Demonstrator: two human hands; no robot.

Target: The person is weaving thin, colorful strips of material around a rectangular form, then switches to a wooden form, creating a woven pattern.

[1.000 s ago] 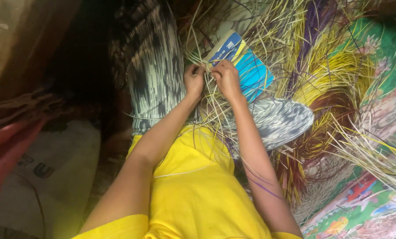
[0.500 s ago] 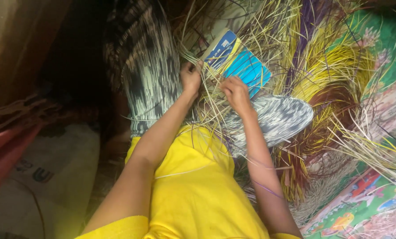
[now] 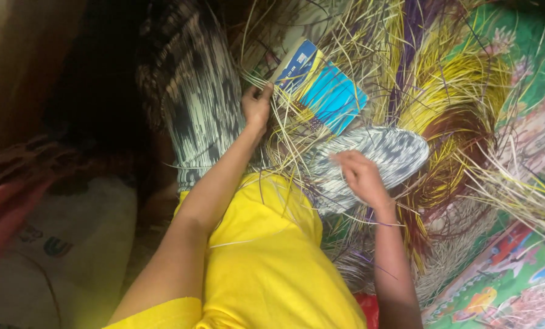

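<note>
Left hand [image 3: 257, 105] is pinching pale straw strands [image 3: 284, 131] against the near edge of the blue woven piece [image 3: 324, 91], fingers pressed together on them. Right hand [image 3: 361, 176] is hovering over the patterned black-and-white cloth [image 3: 394, 152], fingers loosely curled; it's blurred, so I cannot tell whether a strand is running through them. The woven piece is sitting propped in the straw pile just above the lap, partly covered by loose ends. My read on doing this well: left pinch is acting as the anchor, so it should be holding tight at the weave edge while the right is drawing one strand at a time taut, not a bunch. Count: two hands, one blue woven piece, one yellow straw bundle [image 3: 467, 85], one purple bundle [image 3: 416, 36]; loose strands too many to count.
</note>
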